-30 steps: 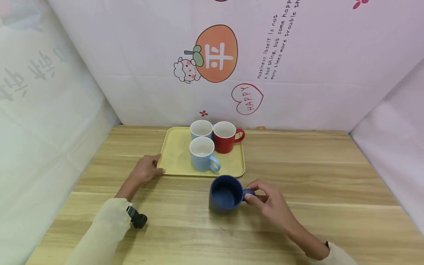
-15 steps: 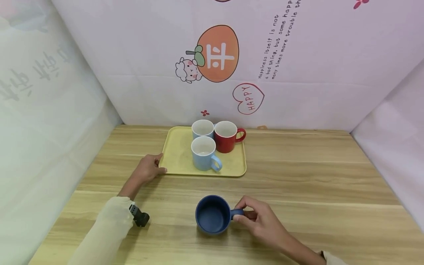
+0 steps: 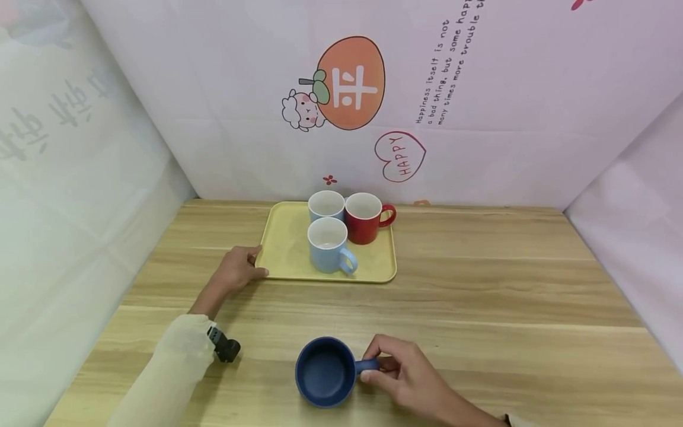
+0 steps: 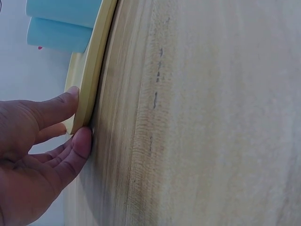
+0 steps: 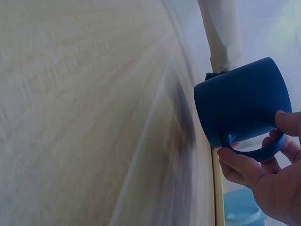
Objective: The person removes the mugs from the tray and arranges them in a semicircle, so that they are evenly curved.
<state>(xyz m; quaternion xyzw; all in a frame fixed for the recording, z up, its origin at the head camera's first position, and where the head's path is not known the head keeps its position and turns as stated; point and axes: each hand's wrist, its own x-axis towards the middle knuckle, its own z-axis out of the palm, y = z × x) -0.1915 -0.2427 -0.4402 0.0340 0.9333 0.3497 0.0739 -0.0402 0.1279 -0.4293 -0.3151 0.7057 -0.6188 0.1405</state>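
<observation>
On the near side, our right hand pinches the navy mug by its handle; we should hold it level, while our left hand grips the farther yellow tray at left.

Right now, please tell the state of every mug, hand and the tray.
Dark blue mug: upright, held by its handle
Front light blue mug: upright, untouched
Rear light blue mug: upright, partly hidden
Red mug: upright
Yellow tray: bearing three mugs
Left hand: gripping tray corner
Right hand: pinching a mug handle
</observation>
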